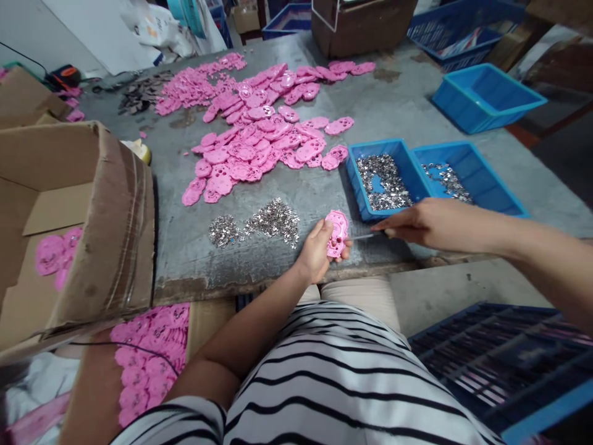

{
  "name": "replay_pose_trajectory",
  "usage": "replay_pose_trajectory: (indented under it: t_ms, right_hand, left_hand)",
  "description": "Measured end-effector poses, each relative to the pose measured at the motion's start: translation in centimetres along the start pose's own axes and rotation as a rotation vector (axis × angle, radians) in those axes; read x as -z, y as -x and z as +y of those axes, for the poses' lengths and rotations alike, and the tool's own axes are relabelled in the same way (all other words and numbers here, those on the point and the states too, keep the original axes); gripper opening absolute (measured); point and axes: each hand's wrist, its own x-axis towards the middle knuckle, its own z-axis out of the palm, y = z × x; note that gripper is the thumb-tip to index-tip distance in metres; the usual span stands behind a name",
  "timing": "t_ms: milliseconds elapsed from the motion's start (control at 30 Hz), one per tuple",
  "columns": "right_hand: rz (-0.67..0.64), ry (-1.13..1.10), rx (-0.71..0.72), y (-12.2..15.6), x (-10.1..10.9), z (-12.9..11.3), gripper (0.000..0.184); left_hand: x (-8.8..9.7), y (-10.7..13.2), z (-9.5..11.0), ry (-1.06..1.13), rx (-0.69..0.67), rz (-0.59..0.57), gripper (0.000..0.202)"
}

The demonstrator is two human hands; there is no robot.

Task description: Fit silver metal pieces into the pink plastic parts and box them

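Note:
My left hand (317, 250) grips a pink plastic piece (337, 228) with a scalloped edge, held just above the table's front edge. In my right hand (412, 222) is a thin screwdriver-like tool (364, 237) with a metal shaft. Its tip meets the lower right side of the pink piece; the handle is mostly hidden by my fingers. Two small heaps of shiny metal parts, one (225, 231) smaller and one (277, 220) larger, lie to the left of my left hand. Beside my right hand stands a blue bin (365, 213) holding more metal parts.
A second blue bin (503, 191) with metal parts adjoins the first, and another blue bin (482, 102) sits farther back. Many pink pieces (259, 145) are piled mid-table. Left stands a cardboard box (115, 216); a blue crate (500, 364) is on the lower right.

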Motion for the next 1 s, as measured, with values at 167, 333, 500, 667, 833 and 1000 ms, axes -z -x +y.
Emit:
replay_pose_trajectory:
  t_ms: [167, 333, 500, 667, 833, 1000]
  right_hand:
    - [0.029, -0.008, -0.156, 0.6, 0.6, 0.5, 0.038]
    - [0.289, -0.306, -0.034, -1.1, -4.8, -0.7, 0.054]
    - [0.336, -0.359, -0.081, -3.2, -8.0, -4.1, 0.061]
    - [0.309, -0.121, -0.291, -3.4, -7.6, -5.9, 0.049]
    - [0.327, 0.114, -0.389, -2.9, -7.8, -6.0, 0.048]
    - [0.388, 0.088, -0.429, -1.5, -8.8, -5.8, 0.044]
  left_hand:
    - [0.4, 0.1, 0.0, 0.036, -0.04, -0.037, 0.029]
    - [0.8, 0.8, -0.5, 0.018, -0.073, -0.14, 0.04]
    - [1.6, 2.3, -1.0, 0.024, -0.113, -0.129, 0.043]
    - [2.4, 3.1, -0.4, 0.046, -0.107, -0.103, 0.045]
    - [2.4, 3.0, -0.3, 0.083, -0.11, -0.097, 0.044]
    - [2.4, 2.8, -0.6, 0.091, -0.121, -0.102, 0.041]
